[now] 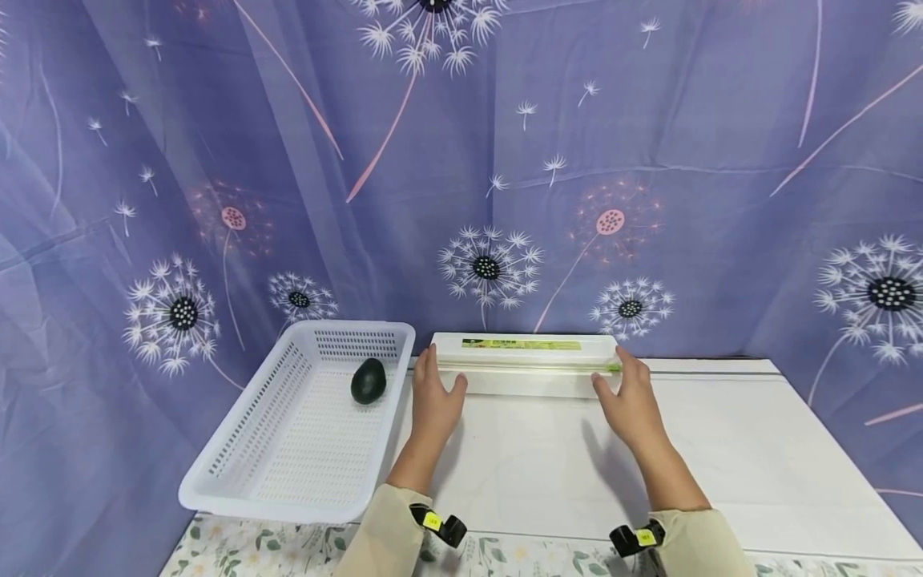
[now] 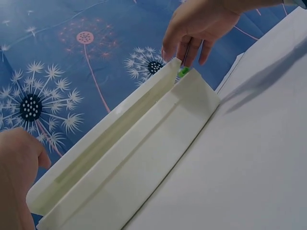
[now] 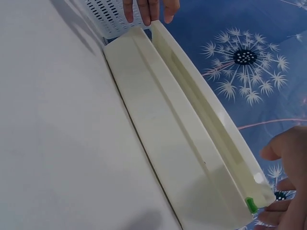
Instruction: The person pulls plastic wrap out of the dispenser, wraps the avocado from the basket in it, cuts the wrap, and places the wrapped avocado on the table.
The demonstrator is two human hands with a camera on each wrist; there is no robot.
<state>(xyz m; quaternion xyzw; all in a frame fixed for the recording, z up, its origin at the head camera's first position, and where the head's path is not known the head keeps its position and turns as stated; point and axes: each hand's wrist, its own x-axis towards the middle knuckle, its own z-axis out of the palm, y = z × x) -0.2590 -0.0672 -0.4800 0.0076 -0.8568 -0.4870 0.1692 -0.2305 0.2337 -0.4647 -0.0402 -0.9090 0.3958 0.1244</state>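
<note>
A long white cling film dispenser (image 1: 530,385) lies at the table's back edge, its lid raised with a long slot between lid and base. A yellow-green label (image 1: 521,344) runs along the lid, and a green slider (image 3: 251,205) sits at the right end. My left hand (image 1: 436,405) is at the dispenser's left end, its fingers extended and the thumb apart. At the other end is my right hand (image 1: 633,409), fingers extended beside the slider. Neither hand is curled round the box; exact contact is partly hidden.
A white perforated plastic basket (image 1: 274,510) stands at the left, close by my left hand. Inside it lies a dark green avocado (image 1: 368,381). The white tabletop (image 1: 757,449) has floral cloth (image 1: 519,553) along its front. A purple dandelion curtain (image 1: 534,176) hangs behind.
</note>
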